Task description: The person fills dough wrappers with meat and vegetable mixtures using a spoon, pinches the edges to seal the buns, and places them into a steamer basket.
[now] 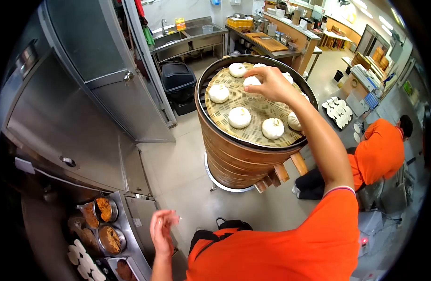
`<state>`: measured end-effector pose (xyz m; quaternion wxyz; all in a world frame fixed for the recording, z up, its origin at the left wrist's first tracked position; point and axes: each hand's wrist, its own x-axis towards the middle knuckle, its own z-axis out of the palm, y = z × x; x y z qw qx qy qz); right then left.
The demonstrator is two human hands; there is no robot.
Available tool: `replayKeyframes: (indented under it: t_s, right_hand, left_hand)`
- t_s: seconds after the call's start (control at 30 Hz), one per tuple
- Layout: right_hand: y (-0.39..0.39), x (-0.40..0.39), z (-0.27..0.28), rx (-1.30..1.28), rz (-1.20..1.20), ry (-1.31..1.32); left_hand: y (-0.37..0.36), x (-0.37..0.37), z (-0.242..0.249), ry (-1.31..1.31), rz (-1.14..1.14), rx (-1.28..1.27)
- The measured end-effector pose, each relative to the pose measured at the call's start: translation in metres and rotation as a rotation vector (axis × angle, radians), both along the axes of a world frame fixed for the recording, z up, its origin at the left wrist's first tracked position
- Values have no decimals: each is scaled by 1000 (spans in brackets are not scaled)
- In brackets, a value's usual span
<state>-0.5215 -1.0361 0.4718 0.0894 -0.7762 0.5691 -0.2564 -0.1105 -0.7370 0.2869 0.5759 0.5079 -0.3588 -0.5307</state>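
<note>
Closest to my head view, I have the left hand (162,230) low over the floor, fingers loosely curled and parted, holding nothing that I can see. To its left, bowls of orange filling (103,209) sit on a metal counter (137,250). Ahead rises a tall, round wooden steamer (225,152), and white buns (239,117) stand spaced around the woven mat (257,105) in its top. My right hand (274,84) reaches over that mat, its thumb and fingers parted around one bun (252,81) towards the far side; I cannot tell whether they grip it. Beyond, on the right, a co-worker in an orange shirt (379,152) bends near a dark tray of pale pieces (338,112). Farther back I see a black bin (178,79) and a metal sink (196,32).
</note>
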Motion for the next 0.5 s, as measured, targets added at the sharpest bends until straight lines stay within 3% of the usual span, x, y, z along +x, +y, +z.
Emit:
replayKeyframes:
  t_s: [0.23, 0.27, 0.37, 0.5]
  right_hand:
    - [77, -36, 41, -32, -220, -196]
    - [84, -47, 42, -29, -273, -152]
    - [114, -55, 46, -7, -378, -361]
    - [145, -44, 53, 71, -596, -501]
  left_hand:
    - [-209, -46, 122, -629, -372, -750]
    - [-236, -54, 136, -694, -440, -808]
    - [-315, -82, 158, -858, -619, -971]
    - [-397, -117, 176, -1011, -1027, -1100]
